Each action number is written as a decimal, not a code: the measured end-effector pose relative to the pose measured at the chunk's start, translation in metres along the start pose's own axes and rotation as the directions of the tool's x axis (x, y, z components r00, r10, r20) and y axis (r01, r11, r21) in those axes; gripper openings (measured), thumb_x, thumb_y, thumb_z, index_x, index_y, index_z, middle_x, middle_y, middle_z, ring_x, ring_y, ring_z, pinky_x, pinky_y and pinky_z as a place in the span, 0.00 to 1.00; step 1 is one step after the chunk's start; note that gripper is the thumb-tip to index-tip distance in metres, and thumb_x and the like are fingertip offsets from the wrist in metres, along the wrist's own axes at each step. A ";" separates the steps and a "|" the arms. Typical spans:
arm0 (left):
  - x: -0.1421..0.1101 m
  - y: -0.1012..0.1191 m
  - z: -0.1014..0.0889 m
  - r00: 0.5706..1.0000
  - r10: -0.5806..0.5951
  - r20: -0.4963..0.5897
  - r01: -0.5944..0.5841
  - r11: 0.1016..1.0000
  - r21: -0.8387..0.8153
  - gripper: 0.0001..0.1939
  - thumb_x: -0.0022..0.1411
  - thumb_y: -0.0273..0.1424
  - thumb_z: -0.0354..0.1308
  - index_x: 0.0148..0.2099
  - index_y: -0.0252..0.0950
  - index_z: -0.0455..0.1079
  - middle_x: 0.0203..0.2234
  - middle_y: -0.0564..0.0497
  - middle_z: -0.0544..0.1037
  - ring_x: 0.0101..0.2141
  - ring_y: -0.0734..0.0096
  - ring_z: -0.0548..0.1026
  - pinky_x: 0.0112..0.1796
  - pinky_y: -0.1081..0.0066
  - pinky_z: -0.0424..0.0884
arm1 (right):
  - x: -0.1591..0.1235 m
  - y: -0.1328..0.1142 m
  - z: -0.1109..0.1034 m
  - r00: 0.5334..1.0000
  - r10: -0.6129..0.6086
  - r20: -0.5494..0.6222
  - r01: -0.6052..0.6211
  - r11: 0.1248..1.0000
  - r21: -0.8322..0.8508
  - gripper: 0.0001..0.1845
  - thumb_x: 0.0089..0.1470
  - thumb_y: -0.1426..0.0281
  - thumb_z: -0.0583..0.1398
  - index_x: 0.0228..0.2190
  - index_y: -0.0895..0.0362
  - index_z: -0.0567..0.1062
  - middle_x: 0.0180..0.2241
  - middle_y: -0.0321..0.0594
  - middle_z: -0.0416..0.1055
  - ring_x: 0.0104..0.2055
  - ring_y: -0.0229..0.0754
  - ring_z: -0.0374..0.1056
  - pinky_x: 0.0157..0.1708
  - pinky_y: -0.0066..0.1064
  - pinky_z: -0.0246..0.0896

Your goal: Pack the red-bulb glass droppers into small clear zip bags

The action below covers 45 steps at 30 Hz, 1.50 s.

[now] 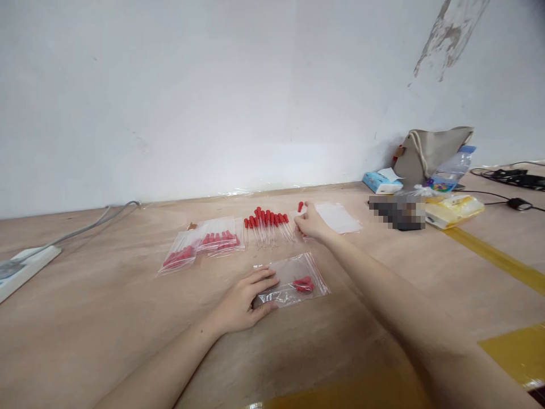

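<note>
My left hand (249,298) lies with fingers spread on the left end of a clear zip bag (283,270), which has a few red rubber bulbs (304,284) inside. Farther off, my right hand (313,221) is closed in a pinch by a red-bulbed dropper (300,206); its stem is hard to make out. Left of that hand, several droppers (266,221) lie side by side, red bulbs toward the wall and thin clear stems toward me. Under and beyond my right hand are flat clear bags (340,218).
Filled zip bags (181,255) with red bulbs lie at the left. At the right stand a tissue pack (381,183), a grey bag (434,150), a clear bottle (453,170) and a yellow-white packet (455,210). A power strip (32,264) sits far left, and a white wall rises behind.
</note>
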<state>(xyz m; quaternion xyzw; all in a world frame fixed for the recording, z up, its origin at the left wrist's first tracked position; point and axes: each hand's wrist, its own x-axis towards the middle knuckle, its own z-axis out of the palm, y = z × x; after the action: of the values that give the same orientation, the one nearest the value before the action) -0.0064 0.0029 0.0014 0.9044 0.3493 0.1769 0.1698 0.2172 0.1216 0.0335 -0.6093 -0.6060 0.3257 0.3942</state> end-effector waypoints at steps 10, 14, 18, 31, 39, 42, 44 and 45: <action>0.000 -0.001 -0.001 1.000 -0.003 0.000 0.003 1.000 0.013 0.22 0.60 0.38 0.52 0.56 0.41 0.61 0.55 0.48 0.62 0.56 0.59 0.59 0.53 0.58 0.60 | -0.077 0.062 -0.045 0.978 0.062 -0.200 0.047 0.866 0.498 0.40 0.38 0.68 0.60 0.51 0.55 0.46 0.18 0.23 0.61 0.18 0.36 0.65 0.20 0.30 0.67; 0.001 -0.001 -0.002 1.000 -0.001 0.000 0.001 1.000 0.016 0.22 0.60 0.38 0.52 0.56 0.42 0.61 0.55 0.48 0.62 0.55 0.59 0.59 0.53 0.58 0.60 | -0.084 0.062 -0.029 0.986 0.070 -0.152 0.025 0.834 0.551 0.36 0.35 0.65 0.64 0.43 0.53 0.50 0.20 0.24 0.63 0.20 0.37 0.67 0.23 0.31 0.68; 0.000 0.000 -0.002 1.000 0.000 -0.019 0.000 1.000 0.010 0.24 0.60 0.38 0.52 0.58 0.41 0.58 0.55 0.48 0.63 0.55 0.60 0.59 0.53 0.58 0.59 | -0.093 0.059 -0.019 0.997 0.069 -0.014 -0.047 0.793 0.608 0.30 0.36 0.60 0.64 0.37 0.53 0.53 0.22 0.28 0.67 0.23 0.37 0.69 0.28 0.33 0.68; 0.000 0.003 -0.003 0.999 -0.051 -0.016 0.052 0.998 0.024 0.28 0.60 0.38 0.52 0.61 0.41 0.51 0.55 0.48 0.62 0.55 0.59 0.60 0.52 0.59 0.60 | -0.091 0.058 -0.029 0.888 -0.379 0.262 0.412 0.907 -0.084 0.10 0.49 0.70 0.57 0.33 0.52 0.77 0.35 0.39 0.70 0.37 0.39 0.66 0.38 0.31 0.61; 0.000 0.002 -0.003 0.999 -0.044 -0.016 0.044 0.998 0.038 0.29 0.60 0.38 0.52 0.61 0.41 0.50 0.56 0.48 0.61 0.55 0.60 0.59 0.53 0.59 0.59 | -0.096 0.054 -0.033 0.848 -0.332 0.414 0.296 0.943 0.152 0.15 0.51 0.67 0.53 0.38 0.58 0.75 0.37 0.39 0.73 0.40 0.40 0.68 0.41 0.33 0.62; 0.000 0.002 -0.004 0.999 -0.036 -0.004 0.036 0.998 0.048 0.28 0.61 0.39 0.51 0.61 0.42 0.50 0.56 0.47 0.61 0.55 0.59 0.59 0.53 0.58 0.59 | -0.082 0.059 -0.041 0.919 -0.267 0.290 0.230 0.961 0.153 0.14 0.47 0.66 0.56 0.35 0.60 0.75 0.35 0.41 0.74 0.37 0.40 0.69 0.38 0.33 0.63; 0.001 0.002 -0.005 1.000 -0.010 0.030 0.008 0.998 0.064 0.26 0.62 0.38 0.49 0.61 0.43 0.51 0.56 0.48 0.60 0.56 0.60 0.58 0.53 0.58 0.58 | -0.067 0.057 -0.041 0.960 -0.230 0.162 0.221 0.972 0.076 0.13 0.46 0.66 0.57 0.32 0.61 0.74 0.31 0.41 0.74 0.32 0.39 0.69 0.34 0.31 0.63; 0.001 0.002 -0.006 0.999 0.005 0.049 -0.009 0.997 0.077 0.24 0.63 0.38 0.48 0.60 0.45 0.52 0.57 0.49 0.59 0.56 0.61 0.57 0.54 0.58 0.57 | -0.058 0.055 -0.039 0.970 -0.218 0.111 0.217 0.976 0.015 0.12 0.45 0.67 0.57 0.31 0.61 0.74 0.29 0.41 0.74 0.30 0.38 0.68 0.32 0.30 0.63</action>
<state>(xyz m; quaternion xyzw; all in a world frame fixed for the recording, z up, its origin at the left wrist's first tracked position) -0.0066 0.0031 0.0076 0.9155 0.3486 0.1417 0.1425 0.2743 0.0632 -0.0006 -0.5195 -0.6897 0.3150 0.3939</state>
